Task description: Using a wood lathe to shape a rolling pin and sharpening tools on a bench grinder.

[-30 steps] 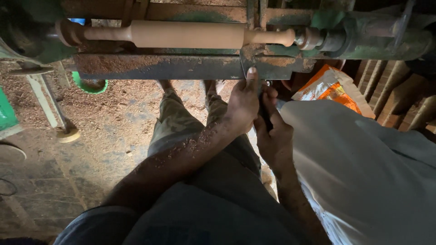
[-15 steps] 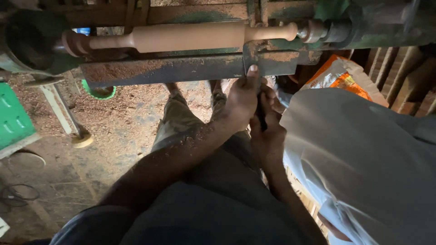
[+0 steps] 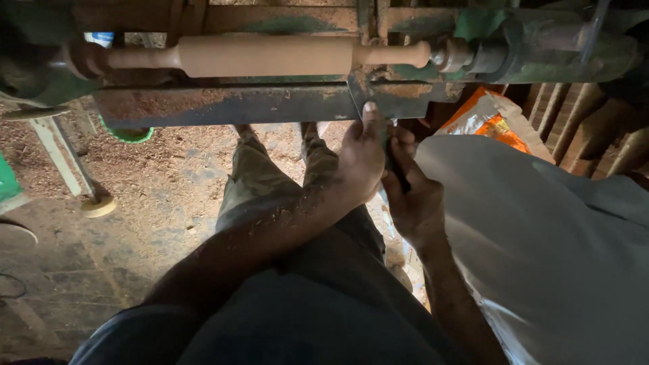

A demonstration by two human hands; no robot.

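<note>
Hands [image 3: 389, 176] clasp dark tool handle [image 3: 397, 169] | turned spindle [image 3: 267, 55] lies left-right

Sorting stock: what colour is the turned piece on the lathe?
Pale tan bare wood, the turned piece; head view.

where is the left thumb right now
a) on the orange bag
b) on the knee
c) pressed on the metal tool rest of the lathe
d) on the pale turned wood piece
c: the left hand has its thumb up against the tool rest, below the turned wood piece.
</note>
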